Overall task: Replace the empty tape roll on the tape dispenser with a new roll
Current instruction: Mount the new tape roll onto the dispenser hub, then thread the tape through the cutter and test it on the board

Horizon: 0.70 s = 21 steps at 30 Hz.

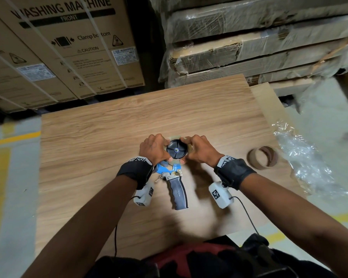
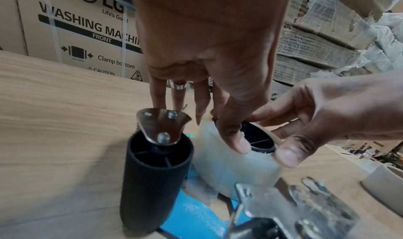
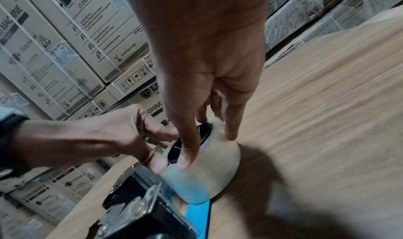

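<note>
The tape dispenser [image 1: 172,173] lies flat on the wooden table [image 1: 109,137], its black handle [image 1: 178,194] pointing toward me and its blue frame [image 3: 198,215] underneath. A new clear tape roll [image 2: 235,165] sits around the black hub [image 1: 176,149]. My left hand [image 1: 159,149] grips the roll's left side, thumb on its top edge. My right hand [image 1: 196,149] grips the right side, its thumb [image 3: 187,156] on the rim beside the hub [image 3: 202,130]. The dispenser's black ribbed roller [image 2: 152,182] and metal plate [image 2: 161,127] stand beside the roll [image 3: 207,173].
An empty brown cardboard core [image 1: 262,157] lies on the table to the right of my right hand. Crumpled clear plastic wrap [image 1: 305,157] hangs over the table's right edge. Washing machine cartons [image 1: 68,47] and wrapped cardboard stacks [image 1: 259,41] stand behind the table.
</note>
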### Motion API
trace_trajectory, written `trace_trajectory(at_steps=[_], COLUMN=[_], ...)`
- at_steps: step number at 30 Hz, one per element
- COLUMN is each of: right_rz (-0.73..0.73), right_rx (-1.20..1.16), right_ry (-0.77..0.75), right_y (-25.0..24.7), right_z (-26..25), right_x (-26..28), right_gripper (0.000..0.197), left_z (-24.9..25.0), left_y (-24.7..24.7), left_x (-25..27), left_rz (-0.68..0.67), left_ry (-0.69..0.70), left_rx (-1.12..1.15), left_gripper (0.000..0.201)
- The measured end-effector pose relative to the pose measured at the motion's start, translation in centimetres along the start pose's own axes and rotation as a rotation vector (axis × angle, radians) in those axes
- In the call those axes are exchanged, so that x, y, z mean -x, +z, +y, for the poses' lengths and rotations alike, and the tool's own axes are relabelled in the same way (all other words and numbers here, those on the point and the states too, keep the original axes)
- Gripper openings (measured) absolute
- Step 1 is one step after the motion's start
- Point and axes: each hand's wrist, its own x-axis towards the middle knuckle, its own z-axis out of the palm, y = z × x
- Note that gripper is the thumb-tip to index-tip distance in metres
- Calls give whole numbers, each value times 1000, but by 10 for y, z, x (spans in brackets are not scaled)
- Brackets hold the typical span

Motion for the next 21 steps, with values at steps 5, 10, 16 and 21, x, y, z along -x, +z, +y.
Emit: trace_trajectory(at_steps=[5, 10, 16, 21], right_rz=[-25, -3, 122, 132], right_rx=[-27, -87, -340, -446], right_ry=[-13, -45, 49, 170], right_y=[-5, -6, 7, 30], right_z=[-5, -7, -1, 8], right_x=[6, 20, 43, 69], right_gripper=[103, 94, 84, 73], left_z=[-1, -15, -34, -45], left_y=[-4, -4, 3, 18], left_x=[10, 29, 53, 54], left_rz=[32, 141, 364, 275], left_ry=[86, 146, 388, 396], left_rx=[-59, -22, -82, -237], left_gripper=[76, 57, 15, 30])
